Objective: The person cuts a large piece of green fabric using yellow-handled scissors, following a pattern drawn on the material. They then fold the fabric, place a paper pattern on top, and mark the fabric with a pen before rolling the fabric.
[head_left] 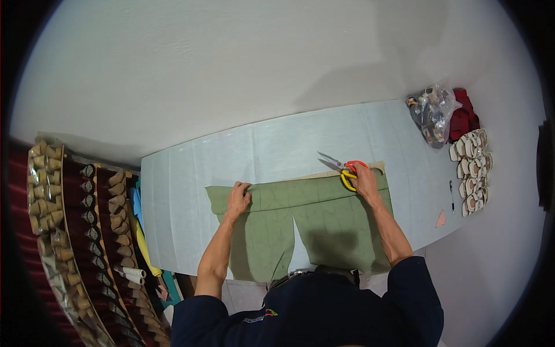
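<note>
A sheet of green fabric (266, 225) lies across the table, its lower part hanging toward me in two panels with a gap between them. Faint lines run over it, and a band is folded along its far edge. My left hand (239, 199) is closed on that far edge near the left end, fingers curled over it. In my right hand (365, 180) are scissors (345, 170) with one red and one yellow handle; their blades are apart and point left, just beyond the fabric. A beige layer (376, 166) shows from under the far right edge.
The table (185, 191) has a pale cover and meets a wall. At the right stand a clear bag (432, 115) of small items, dark red items (462, 118), white sandals (474, 173), a pen (452, 196) and a pink scrap (441, 219). Shoe-shaped forms (118, 208) line racks at left.
</note>
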`<act>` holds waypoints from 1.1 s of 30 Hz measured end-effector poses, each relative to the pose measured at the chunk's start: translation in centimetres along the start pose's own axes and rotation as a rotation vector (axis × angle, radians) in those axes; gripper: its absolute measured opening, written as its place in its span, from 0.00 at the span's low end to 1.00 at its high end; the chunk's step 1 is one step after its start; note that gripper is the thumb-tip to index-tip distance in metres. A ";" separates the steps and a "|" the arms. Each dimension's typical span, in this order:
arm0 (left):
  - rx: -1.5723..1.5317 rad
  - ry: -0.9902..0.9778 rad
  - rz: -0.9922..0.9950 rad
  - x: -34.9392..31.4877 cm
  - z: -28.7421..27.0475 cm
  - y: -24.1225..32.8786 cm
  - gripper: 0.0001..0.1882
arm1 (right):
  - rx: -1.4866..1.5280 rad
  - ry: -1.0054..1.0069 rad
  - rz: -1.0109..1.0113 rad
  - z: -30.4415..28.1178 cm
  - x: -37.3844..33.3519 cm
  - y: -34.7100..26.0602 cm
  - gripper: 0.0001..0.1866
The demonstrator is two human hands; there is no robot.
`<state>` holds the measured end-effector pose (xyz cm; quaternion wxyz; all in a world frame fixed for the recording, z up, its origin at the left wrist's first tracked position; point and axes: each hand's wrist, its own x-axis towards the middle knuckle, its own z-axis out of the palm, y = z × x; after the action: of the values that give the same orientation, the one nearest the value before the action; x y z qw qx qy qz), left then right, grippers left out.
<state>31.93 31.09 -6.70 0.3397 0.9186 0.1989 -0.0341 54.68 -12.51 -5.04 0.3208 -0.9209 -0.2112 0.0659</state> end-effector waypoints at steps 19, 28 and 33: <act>-0.075 0.561 0.161 8.3 -4.5 9.2 0.41 | 0.419 0.358 -0.060 -1.2 12.4 -6.6 0.21; 0.082 0.052 -0.137 -17.5 9.9 14.4 0.39 | 0.621 -0.464 0.599 5.1 -14.1 -10.2 0.27; -0.039 0.156 0.025 -20.3 12.6 9.5 0.26 | 0.694 -0.688 0.712 5.5 -21.6 -13.2 0.30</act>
<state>17.84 9.58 -6.56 0.3417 0.9140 0.2139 0.0456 29.24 -9.40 -1.48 0.4741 -0.7023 0.0524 0.5285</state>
